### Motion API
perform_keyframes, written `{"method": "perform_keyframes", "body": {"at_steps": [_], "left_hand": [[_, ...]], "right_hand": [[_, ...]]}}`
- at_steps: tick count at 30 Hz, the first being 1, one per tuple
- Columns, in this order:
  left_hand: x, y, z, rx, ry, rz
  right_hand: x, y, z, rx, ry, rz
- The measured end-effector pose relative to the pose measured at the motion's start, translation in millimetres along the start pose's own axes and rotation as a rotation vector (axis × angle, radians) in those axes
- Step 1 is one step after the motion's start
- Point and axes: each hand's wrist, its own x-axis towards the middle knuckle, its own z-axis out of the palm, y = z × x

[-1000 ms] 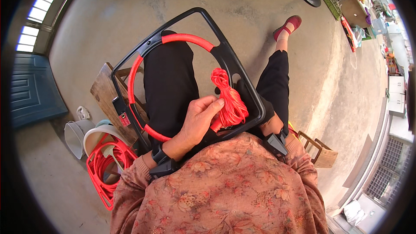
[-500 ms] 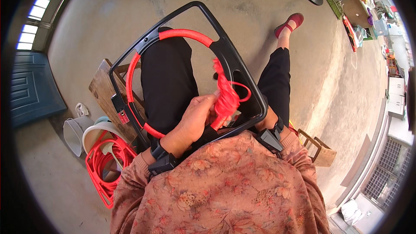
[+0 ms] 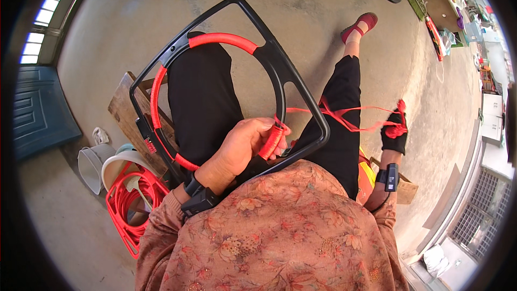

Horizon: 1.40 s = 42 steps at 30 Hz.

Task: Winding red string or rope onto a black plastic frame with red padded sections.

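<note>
A black plastic frame [image 3: 307,91] with a round ring inside it leans across my lap. Red cord [image 3: 223,39] is wound tightly around several stretches of that ring. My left hand [image 3: 241,148] is closed on the ring's lower right part, fingers curled around the wound cord there. Off to the right, my right hand [image 3: 394,139], in a black glove, is closed on a bunch of loose red cord [image 3: 397,127]. Several slack red strands run from it across my right thigh, behind the frame's side, to the ring by my left hand.
Beneath my left leg is a wooden bench [image 3: 125,102]. To the left stand a whitish bucket [image 3: 90,167] and a red frame [image 3: 116,205] holding coiled red cord. A yellow and red item [image 3: 366,180] lies beside my right thigh, near a wooden stool [image 3: 406,191].
My right hand has come out from under the frame and swung far right with the red bunch, drawing out strands. My left hand stays at the ring; the frame has shifted slightly left.
</note>
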Motion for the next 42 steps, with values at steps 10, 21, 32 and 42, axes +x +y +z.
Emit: {"method": "perform_keyframes", "body": {"at_steps": [10,21,32,42], "left_hand": [[-2.4,-1.7,6.3,0.062,0.115,0.124],[-3.7,-6.7,3.0,0.138,0.164,0.207],[-1.0,-11.2,-3.2,0.176,0.154,0.285],[-3.0,-1.9,-2.5,0.015,0.082,0.056]], "right_hand": [[-10.9,63.6,-60.0,0.775,0.251,0.563],[-58.8,-98.1,76.3,0.618,-0.486,0.227],[-89.4,-149.1,136.6,1.025,-0.921,0.386],[-22.2,-170.2,167.3,1.502,-0.771,0.384]]}}
